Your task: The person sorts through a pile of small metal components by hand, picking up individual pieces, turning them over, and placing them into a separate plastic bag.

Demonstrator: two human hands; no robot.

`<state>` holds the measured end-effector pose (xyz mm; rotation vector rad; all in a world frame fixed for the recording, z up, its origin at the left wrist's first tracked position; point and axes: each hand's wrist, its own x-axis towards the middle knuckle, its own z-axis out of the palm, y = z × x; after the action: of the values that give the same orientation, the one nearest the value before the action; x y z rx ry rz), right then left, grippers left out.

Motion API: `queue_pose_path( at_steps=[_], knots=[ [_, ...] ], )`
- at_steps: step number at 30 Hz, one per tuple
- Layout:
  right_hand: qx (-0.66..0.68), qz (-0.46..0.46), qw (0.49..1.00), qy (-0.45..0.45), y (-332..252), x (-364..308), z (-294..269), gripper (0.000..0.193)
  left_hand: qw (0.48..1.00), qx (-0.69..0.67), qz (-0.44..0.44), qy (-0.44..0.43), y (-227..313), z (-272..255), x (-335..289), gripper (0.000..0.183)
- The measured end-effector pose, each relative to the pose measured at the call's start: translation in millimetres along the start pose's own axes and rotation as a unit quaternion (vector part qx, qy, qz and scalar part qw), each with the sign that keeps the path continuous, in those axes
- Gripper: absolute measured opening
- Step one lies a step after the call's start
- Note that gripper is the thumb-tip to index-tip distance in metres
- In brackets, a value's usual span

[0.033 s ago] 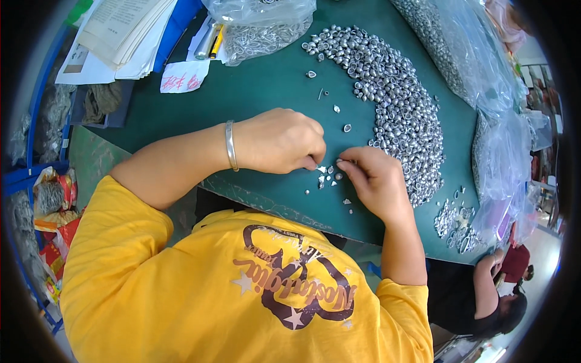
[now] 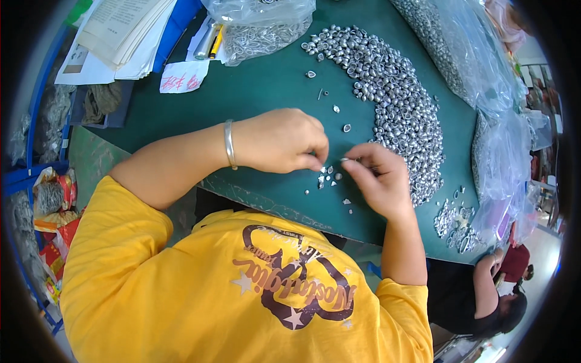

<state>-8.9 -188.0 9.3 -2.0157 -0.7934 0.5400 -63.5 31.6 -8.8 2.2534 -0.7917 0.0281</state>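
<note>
My left hand (image 2: 279, 142), with a silver bangle (image 2: 229, 144) on its wrist, has its fingertips pinched together just above the table. Whatever lies between them, if anything, is hidden. Thumb and forefinger of my right hand (image 2: 381, 178) pinch a small silver metal piece (image 2: 345, 160), whose edge pokes out at the fingertips. Between and below the hands lies a scatter of small silver bits (image 2: 327, 176), some round, some jagged. A curved heap of hollow silver metal caps (image 2: 407, 112) spreads just beyond my right hand. A few single caps (image 2: 347, 128) lie apart from it.
Clear plastic bags of metal parts (image 2: 445, 57) line the right side; another bag (image 2: 266, 39) sits at the back. Papers (image 2: 118, 36), a yellow marker (image 2: 216, 42) and a white note (image 2: 184, 77) are back left. Silver pieces (image 2: 457, 224) lie near right. A person (image 2: 472, 296) works at the right.
My right hand has shifted slightly right, and the small metal piece at its fingertips shows more clearly. My left fingertips have moved a little to the right. The heap is unchanged.
</note>
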Motion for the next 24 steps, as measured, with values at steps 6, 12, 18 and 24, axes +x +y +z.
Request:
queue_pose_path(
  at_steps=[6, 12, 18, 24],
  knots=[
    [0.232, 0.062, 0.971, -0.001, -0.2, -5.0, -20.7, 0.003, 0.716, -0.645, -0.266, -0.01, -5.5, -24.9, 1.8, 0.011],
    [-0.221, -0.117, 0.968, -0.023, -6.7, -5.2, 13.7, 0.009, 0.993, -0.116, 0.023, 0.0, 9.5, -0.8, 5.0, 0.007],
    [0.578, 0.079, 0.812, 0.028, 7.2, -7.4, -27.7, 0.008, 0.994, 0.071, 0.07, -0.034, 16.8, 14.8, -4.5, 0.011],
    [0.071, 0.061, 0.987, 0.127, 3.7, -18.1, -23.6, 0.005, 0.925, -0.354, -0.111, 0.08, 18.0, 3.6, 6.1, 0.005]
  ],
)
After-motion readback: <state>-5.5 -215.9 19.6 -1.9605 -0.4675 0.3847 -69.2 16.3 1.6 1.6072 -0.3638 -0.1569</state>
